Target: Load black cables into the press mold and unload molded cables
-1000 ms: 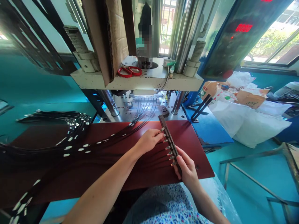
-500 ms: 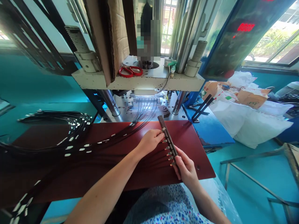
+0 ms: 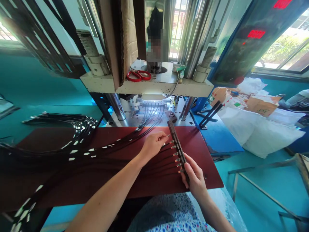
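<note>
My right hand (image 3: 196, 175) grips the lower end of a long dark metal bar (image 3: 177, 143), which slants across the table's right part. Several black cables (image 3: 166, 157) run up to the bar's left side, their small metal-tipped ends (image 3: 177, 160) seated in a row along it. Just left of the bar's upper half, my left hand (image 3: 155, 141) is closed in a pinch. A small tip, seemingly a cable end, pokes out from its fingers, slightly apart from the bar. The fingers hide most of it.
A press stands ahead, with cables lying in its lit lower fixture (image 3: 151, 106). Red-handled scissors (image 3: 138, 75) rest on its plate. Bundled black cables with white tags (image 3: 84, 129) cover the left of the brown table (image 3: 145, 187). White sacks (image 3: 256, 132) stand at right.
My left hand has drawn back a little from the bar, and another cable end now shows seated where its fingers were. The right hand still holds the bar. The view has shifted slightly.
</note>
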Demonstrator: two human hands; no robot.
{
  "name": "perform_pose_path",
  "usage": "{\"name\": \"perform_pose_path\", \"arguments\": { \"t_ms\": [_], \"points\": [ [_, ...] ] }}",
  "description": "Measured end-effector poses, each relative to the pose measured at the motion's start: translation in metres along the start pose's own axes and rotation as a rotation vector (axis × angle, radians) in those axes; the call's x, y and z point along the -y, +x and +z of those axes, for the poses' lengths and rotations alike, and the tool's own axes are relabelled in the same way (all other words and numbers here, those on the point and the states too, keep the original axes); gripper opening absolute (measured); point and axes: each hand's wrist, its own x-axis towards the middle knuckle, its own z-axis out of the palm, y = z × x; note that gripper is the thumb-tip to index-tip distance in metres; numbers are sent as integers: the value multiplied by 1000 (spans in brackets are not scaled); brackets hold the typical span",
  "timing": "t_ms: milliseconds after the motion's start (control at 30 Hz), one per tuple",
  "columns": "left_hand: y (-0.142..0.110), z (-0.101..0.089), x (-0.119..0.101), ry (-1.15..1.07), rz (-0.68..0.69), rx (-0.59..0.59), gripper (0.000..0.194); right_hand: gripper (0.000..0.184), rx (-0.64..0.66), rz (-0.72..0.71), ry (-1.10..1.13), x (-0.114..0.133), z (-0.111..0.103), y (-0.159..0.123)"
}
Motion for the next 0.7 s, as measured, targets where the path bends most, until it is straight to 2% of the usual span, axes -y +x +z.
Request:
{"name": "perform_pose_path", "arguments": {
  "t_ms": [100, 200, 267, 567, 633, 700],
  "points": [
    [2, -2, -6, -161, -162, 132, 27, 44, 25, 2, -11, 0, -1, 0],
    [4, -4, -11, -262, -291, 168, 27, 43, 43, 8, -23, 1, -1, 0],
    [5, -5, -13, -262, -323, 173, 24, 43, 46, 9, -33, 2, -1, 0],
    [18, 5, 1, -64, -191, 118, 21, 49, 54, 47, -104, 8, 4, -2],
    [21, 11, 6, 119, -146, 158, 21, 49, 82, 55, -166, 9, 1, -4],
    [23, 19, 10, 398, -56, 236, 24, 50, 115, 53, -276, 10, -3, -7]
  ]
}}
